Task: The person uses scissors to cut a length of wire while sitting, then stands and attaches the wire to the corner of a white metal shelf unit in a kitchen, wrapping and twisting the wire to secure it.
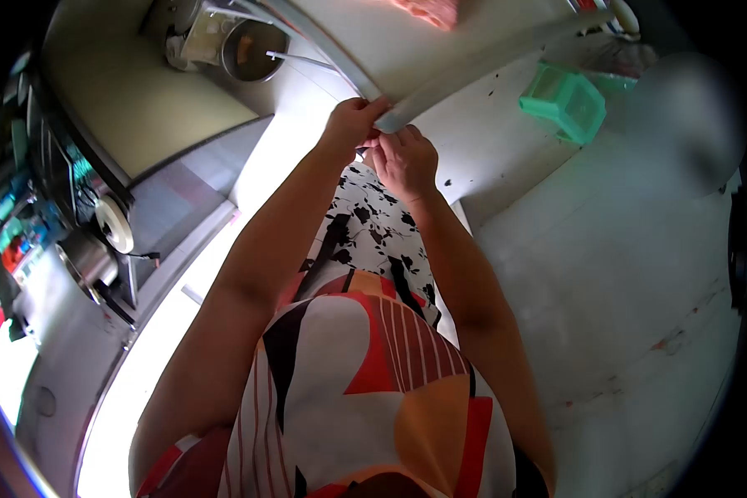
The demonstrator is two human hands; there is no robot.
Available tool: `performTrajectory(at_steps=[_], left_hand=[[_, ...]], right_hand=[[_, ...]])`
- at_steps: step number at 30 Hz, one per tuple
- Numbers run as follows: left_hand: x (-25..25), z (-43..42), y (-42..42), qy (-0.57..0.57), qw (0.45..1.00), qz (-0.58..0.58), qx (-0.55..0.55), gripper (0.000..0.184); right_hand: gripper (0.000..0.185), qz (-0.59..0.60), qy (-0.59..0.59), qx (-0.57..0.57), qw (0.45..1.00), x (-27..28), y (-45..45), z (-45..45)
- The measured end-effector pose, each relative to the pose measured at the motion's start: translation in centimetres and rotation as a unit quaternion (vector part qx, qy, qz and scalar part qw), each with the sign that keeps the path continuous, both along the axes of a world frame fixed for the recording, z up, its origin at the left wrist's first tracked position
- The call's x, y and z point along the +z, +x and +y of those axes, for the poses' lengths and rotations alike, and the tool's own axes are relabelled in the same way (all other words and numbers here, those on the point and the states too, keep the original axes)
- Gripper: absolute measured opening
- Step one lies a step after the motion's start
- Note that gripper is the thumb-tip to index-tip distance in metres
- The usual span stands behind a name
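Note:
My left hand [350, 124] is at the corner of a pale-topped table [490, 37], its fingers bent and pressed together. Close beside it, my right hand [407, 164] has its fingers curled in just below the same corner. The fingertips of both hands nearly meet there. Whatever they pinch, if anything, is hidden by the fingers and the table's grey edge [448, 87]. Beneath the hands hangs white cloth with a black flower print [373, 220], worn over my lower body.
A green plastic basket [564, 104] sits on the white surface at the right. Pink material [430, 10] lies on the table. At upper left is a round metal pot [255, 50]. A metal pan [89, 257] and a white round object [114, 224] stand at the left.

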State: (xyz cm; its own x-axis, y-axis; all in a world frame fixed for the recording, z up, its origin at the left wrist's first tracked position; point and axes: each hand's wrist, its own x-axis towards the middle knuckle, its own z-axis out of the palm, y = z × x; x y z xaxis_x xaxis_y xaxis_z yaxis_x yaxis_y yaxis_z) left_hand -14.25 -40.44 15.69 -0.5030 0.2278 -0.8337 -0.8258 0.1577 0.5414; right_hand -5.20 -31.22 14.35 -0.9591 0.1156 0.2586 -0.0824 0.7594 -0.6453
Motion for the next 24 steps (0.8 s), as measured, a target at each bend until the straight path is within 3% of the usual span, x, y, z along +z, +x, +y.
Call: performTrajectory(at_steps=[7, 11, 16, 20, 23, 24], left_hand=[[0.1, 1.5, 0.8, -0.017, 0.999, 0.014, 0.035, 0.026], [-1.3, -0.1, 1.2, 0.036, 0.998, -0.008, 0.043, 0.027], [-2.4, -3.3, 3.7, 0.206, 0.973, 0.045, 0.092, 0.013], [-3.6, -4.5, 4.0, 0.346, 0.924, -0.035, 0.158, 0.027], [-3.4, -4.9, 3.8, 0.431, 0.864, -0.167, 0.198, 0.031], [-4.5, -4.9, 5.0, 0.326, 0.942, 0.075, 0.034, 0.035]], right_hand=[[0.008, 0.019, -0.077, -0.040, 0.996, -1.6, 1.0, 1.2], [0.009, -0.040, 0.023, -0.028, 0.999, 1.6, 1.0, -0.1], [0.006, -0.155, 0.163, 0.065, 0.972, 4.2, 0.0, -2.0], [0.008, -0.265, 0.214, 0.113, 0.933, 5.6, -2.3, -4.0], [0.010, -0.285, 0.267, 0.138, 0.910, 5.4, -4.0, -5.1], [0.010, -0.292, 0.298, 0.155, 0.895, 5.8, -5.0, -5.5]])
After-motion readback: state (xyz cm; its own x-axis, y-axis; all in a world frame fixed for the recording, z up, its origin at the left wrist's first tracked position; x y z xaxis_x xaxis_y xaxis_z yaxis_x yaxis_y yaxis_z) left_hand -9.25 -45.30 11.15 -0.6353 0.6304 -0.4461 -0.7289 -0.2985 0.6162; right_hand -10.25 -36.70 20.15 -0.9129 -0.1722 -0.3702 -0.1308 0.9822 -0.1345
